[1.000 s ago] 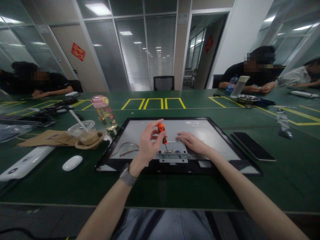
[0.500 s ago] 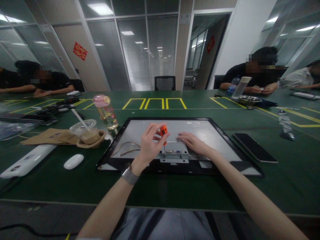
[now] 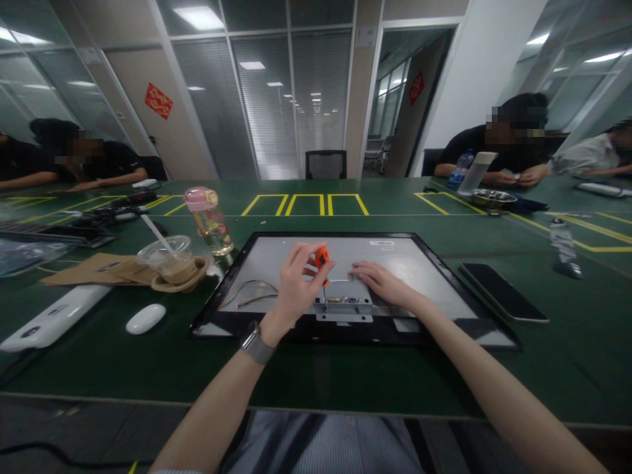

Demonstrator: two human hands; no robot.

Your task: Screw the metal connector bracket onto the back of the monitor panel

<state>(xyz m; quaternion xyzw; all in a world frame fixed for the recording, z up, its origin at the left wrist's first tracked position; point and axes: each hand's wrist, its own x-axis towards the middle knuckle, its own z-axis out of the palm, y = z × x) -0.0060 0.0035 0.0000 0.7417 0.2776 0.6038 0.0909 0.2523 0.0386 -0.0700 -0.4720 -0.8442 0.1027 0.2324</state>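
Left hand: the left hand [image 3: 295, 284] is closed, fingertips pinched round the orange handle of the screwdriver [image 3: 322, 258].
Screwdriver: upright over the near middle of the monitor panel [image 3: 424, 263], tip down on the metal bracket [image 3: 344, 308].
Right hand: the right hand [image 3: 380, 282] lies flat and open on the panel, just right of the screwdriver, holding nothing.
Left of the panel: mouse [image 3: 145, 318], plastic cup [image 3: 165, 257], pink-lidded bottle [image 3: 210, 222].
Right of the panel: phone [image 3: 503, 282].
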